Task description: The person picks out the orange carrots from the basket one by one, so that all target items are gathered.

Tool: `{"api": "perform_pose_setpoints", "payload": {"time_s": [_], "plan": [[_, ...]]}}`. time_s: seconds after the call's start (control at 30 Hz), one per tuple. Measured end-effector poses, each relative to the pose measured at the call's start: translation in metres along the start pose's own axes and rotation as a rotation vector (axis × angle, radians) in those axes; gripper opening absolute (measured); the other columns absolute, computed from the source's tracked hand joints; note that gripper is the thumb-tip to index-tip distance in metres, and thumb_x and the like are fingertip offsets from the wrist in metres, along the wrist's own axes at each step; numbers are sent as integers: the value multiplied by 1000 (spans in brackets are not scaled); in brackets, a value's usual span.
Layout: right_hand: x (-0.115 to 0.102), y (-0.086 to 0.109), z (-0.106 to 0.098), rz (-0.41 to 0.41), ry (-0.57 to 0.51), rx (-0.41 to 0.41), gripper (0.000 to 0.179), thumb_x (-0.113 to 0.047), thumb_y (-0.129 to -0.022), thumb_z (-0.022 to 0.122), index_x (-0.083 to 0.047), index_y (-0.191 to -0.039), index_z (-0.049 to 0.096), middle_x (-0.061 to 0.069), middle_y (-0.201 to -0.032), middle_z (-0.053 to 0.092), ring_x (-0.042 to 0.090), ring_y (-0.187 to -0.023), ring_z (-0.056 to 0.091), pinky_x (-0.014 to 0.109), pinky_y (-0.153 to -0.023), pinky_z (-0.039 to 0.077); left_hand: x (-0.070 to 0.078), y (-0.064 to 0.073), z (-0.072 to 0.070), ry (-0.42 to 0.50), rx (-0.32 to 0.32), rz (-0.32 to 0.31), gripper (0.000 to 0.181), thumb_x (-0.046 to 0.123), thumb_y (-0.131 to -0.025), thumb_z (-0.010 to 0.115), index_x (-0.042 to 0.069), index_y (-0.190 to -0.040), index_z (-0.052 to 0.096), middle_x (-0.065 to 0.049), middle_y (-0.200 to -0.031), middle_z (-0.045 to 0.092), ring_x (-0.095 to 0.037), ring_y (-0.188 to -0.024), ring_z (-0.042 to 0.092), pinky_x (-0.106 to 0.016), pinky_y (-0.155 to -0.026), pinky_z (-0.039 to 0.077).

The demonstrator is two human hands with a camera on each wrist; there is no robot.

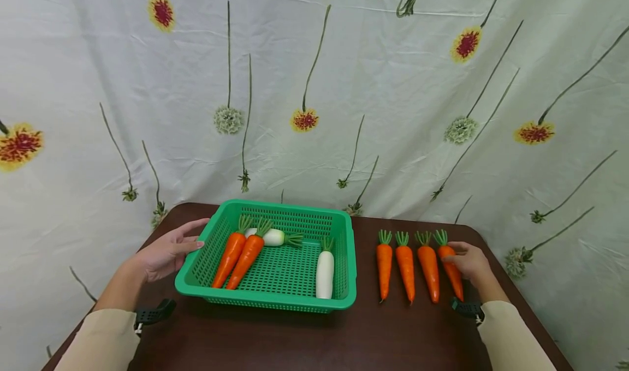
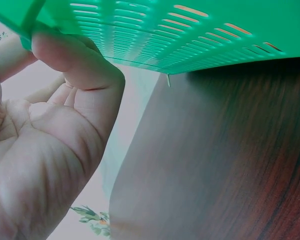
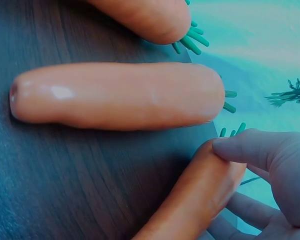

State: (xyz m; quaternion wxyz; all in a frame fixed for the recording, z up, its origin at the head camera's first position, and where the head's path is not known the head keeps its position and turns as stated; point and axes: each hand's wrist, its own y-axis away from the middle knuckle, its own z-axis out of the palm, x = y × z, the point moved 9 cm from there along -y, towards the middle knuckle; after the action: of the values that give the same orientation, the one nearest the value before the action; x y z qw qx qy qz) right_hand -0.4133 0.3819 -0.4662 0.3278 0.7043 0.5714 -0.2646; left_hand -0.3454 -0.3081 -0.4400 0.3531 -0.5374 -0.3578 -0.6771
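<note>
The left hand grips the near-left rim of the green basket, thumb bent against the edge and the gap between thumb and fingers narrowed at the rim. The basket extends to the right of this grip. Inside it, nearest the grip, lie two carrots side by side; one white radish lies crosswise, partly behind them, and an upright-pointing radish lies at the side farthest from the grip.

The right hand pinches the end carrot near its leafy end, thumb on one side, fingers on the other. The tapered end points from the grip toward the person. Three loose carrots lie in a row to the left of this grip, on the dark table. Beyond both grips hangs a flowered cloth
</note>
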Motion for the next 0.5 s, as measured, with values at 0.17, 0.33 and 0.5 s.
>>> {"api": "perform_pose_setpoints", "payload": {"time_s": [0.17, 0.33, 0.5], "plan": [[0, 1, -1, -2, -17, -5, 62, -16, -94, 71, 5, -147, 47, 41, -145, 46, 35, -103, 68, 40, -76, 64, -2, 0, -2, 3, -1, -2, 81, 4, -109, 45, 12, -164, -13, 2, -137, 64, -29, -117, 71, -58, -94, 57], [1, 1, -1, -8, -5, -8, 67, -17, -94, 71, 4, -150, 43, 41, -147, 44, 43, -111, 65, 40, -79, 63, -2, 0, -3, 2, -10, 5, 80, 4, -109, 45, 12, -164, -13, 1, -137, 64, -29, -117, 71, -58, -94, 57], [-3, 3, -2, -28, 33, 10, 69, -22, -94, 72, 4, -151, 43, 40, -148, 44, 51, -123, 56, 47, -89, 60, -2, 0, -3, 10, -12, 4, 80, 4, -109, 44, 13, -164, -13, 0, -137, 64, -29, -117, 71, -58, -94, 57]]}}
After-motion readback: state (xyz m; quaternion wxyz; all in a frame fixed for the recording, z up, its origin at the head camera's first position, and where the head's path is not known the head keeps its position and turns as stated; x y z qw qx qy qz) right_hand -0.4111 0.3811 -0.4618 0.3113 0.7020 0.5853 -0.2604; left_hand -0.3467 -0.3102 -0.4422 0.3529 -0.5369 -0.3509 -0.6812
